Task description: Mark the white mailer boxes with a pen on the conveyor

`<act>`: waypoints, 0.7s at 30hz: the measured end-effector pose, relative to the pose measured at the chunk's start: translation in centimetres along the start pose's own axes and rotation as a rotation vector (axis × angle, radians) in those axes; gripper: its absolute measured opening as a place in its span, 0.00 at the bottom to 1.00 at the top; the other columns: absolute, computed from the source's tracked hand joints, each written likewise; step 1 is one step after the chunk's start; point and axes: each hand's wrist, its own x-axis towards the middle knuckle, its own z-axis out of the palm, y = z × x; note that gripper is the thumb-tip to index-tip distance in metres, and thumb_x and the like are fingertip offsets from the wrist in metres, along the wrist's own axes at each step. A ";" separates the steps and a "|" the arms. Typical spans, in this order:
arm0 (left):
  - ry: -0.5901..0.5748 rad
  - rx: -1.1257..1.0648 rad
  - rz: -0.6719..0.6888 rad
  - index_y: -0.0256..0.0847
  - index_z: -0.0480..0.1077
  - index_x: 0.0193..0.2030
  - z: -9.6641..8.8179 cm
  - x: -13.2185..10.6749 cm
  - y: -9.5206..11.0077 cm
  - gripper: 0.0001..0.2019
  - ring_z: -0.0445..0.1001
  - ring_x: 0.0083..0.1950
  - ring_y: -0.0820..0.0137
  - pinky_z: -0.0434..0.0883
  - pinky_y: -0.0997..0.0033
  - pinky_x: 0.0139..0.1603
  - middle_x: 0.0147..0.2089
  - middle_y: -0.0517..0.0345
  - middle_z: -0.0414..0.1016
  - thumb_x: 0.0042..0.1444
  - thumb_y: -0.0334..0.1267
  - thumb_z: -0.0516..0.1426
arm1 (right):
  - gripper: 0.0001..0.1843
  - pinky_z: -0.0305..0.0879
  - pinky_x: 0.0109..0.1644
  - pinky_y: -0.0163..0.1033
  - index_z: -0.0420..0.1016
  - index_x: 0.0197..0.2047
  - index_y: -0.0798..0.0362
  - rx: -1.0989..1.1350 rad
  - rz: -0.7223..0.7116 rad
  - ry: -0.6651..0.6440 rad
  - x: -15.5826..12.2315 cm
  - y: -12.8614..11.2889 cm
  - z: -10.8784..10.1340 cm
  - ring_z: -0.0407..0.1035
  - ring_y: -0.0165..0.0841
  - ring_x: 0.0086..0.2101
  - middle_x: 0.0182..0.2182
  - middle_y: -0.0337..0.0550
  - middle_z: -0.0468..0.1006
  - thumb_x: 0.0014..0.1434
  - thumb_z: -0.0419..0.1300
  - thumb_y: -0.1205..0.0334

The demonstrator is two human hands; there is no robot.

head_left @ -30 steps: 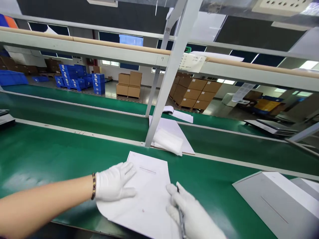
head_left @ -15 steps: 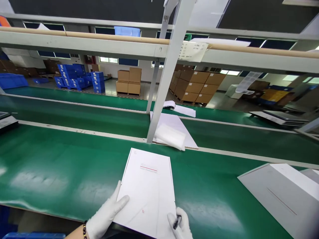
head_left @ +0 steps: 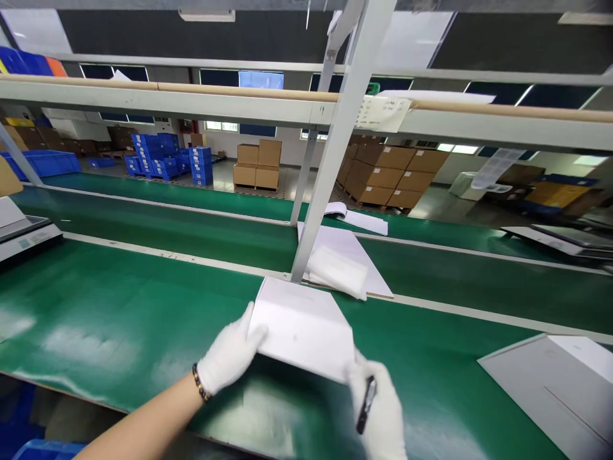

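Both my hands wear white gloves and hold a flat white box (head_left: 302, 329) tilted up above the green bench (head_left: 119, 306). My left hand (head_left: 230, 356) grips its near left edge. On the near right corner is my right hand (head_left: 378, 409), which also keeps a black pen (head_left: 366, 402) pinched along its fingers. The box's near edge is raised, so its underside faces me.
A grey frame post (head_left: 330, 160) rises just behind the box. White sheets and a foam bag (head_left: 338, 271) lie at its foot. Another white box (head_left: 555, 383) lies at the right. A scale (head_left: 23, 233) sits at the far left. Cartons and blue crates stand beyond.
The box lay flat near the bench's front edge with my hands at its near corners; now it is lifted, tilted up and further from me.
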 end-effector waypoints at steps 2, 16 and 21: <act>0.019 0.254 0.034 0.35 0.67 0.61 -2.6 3.1 1.8 0.21 0.75 0.57 0.54 0.70 0.54 0.58 0.54 0.40 0.77 0.67 0.38 0.45 | 0.24 0.60 0.34 0.40 0.62 0.26 0.48 -0.066 -0.112 0.089 3.5 -3.5 -0.3 0.62 0.34 0.26 0.21 0.35 0.64 0.57 0.54 0.36; 0.025 -0.099 -0.216 0.33 0.35 0.76 0.2 9.8 -0.4 0.34 0.59 0.71 0.54 0.61 0.55 0.67 0.71 0.41 0.58 0.69 0.50 0.37 | 0.18 0.64 0.54 0.49 0.59 0.33 0.47 0.393 -0.106 -0.033 11.3 0.3 5.4 0.69 0.42 0.54 0.54 0.58 0.74 0.50 0.62 0.46; 0.051 -0.455 -0.054 0.36 0.32 0.76 1.7 5.0 -2.1 0.41 0.37 0.77 0.63 0.39 0.63 0.76 0.77 0.53 0.35 0.66 0.58 0.43 | 0.22 0.69 0.48 0.46 0.62 0.34 0.47 0.448 0.020 -0.045 7.1 2.4 2.8 0.73 0.40 0.43 0.40 0.41 0.78 0.50 0.65 0.41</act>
